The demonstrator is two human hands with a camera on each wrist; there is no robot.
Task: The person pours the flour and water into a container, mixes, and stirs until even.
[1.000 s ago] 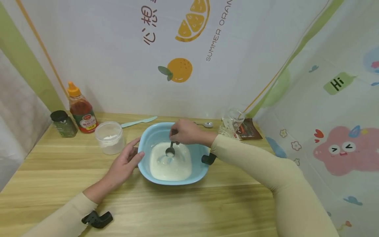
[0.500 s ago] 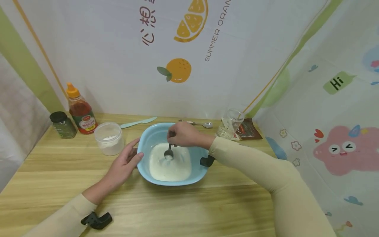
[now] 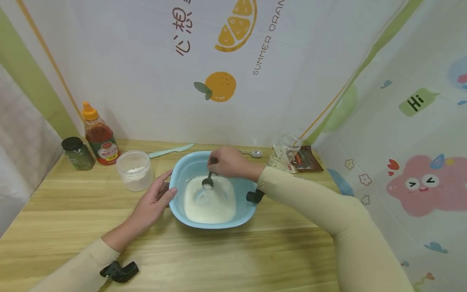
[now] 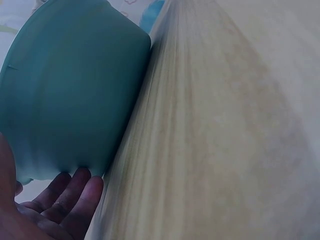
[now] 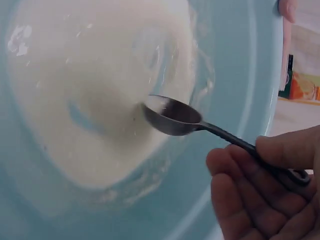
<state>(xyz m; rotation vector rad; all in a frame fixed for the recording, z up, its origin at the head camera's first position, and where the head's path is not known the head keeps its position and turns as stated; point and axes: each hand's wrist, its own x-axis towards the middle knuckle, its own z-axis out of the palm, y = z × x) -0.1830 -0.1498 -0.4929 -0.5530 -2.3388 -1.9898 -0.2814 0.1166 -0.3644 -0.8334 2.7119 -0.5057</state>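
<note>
A light blue plastic basin (image 3: 245,211) stands on the table with a pool of thick white liquid (image 3: 215,209) in its bottom. My left hand (image 3: 153,202) holds the basin's left side, thumb over the rim. In the left wrist view its fingertips (image 4: 92,187) lie against the outer wall (image 4: 75,95). Above the basin, my right hand (image 3: 231,163) pinches the handle of a small dark measuring spoon (image 3: 208,183). The right wrist view shows the spoon's bowl (image 5: 172,117) tilted over the liquid, with some white in it. Thumb and fingers meet at the handle.
Left of the basin stand a clear tub of white powder (image 3: 135,172), a red sauce bottle (image 3: 102,138) and a black-lidded jar (image 3: 78,154). Behind lie a pale blue plastic knife (image 3: 171,151) and a metal spoon (image 3: 255,154). A clear cup (image 3: 284,152) and brown packet (image 3: 308,159) sit right.
The measuring spoon dipped slightly toward the near side of the basin, then came back toward the far side with my right hand. My left hand keeps its place on the basin.
</note>
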